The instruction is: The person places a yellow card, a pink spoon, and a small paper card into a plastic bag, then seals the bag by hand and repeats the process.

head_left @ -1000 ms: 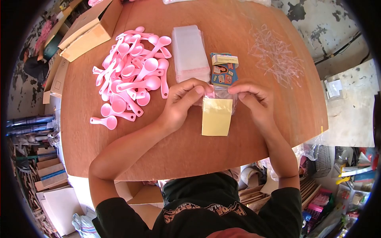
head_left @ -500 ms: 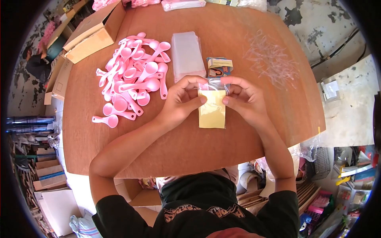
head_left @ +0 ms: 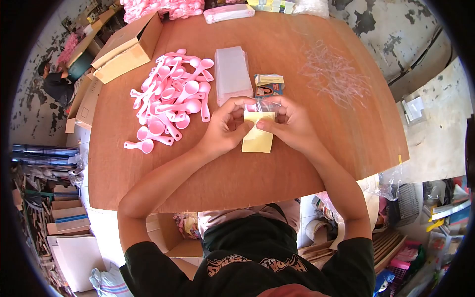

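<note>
A small clear bag with a yellow card inside is held upright between my two hands over the table. My left hand pinches its left side, and something pink shows at the top near those fingers. At the right side my right hand grips the bag, the thumb lying across the card. Just beyond the hands are a stack of clear bags and a small pile of printed cards. Pink spoons lie heaped to the left.
An open cardboard box stands at the table's back left. Thin clear strips lie tangled on the right. Pink packets and a white-pink bundle line the far edge. Another person is in the background at far left.
My right thumb has moved left across the yellow card, and my right hand has come closer to my left. The camera view has shifted slightly.
</note>
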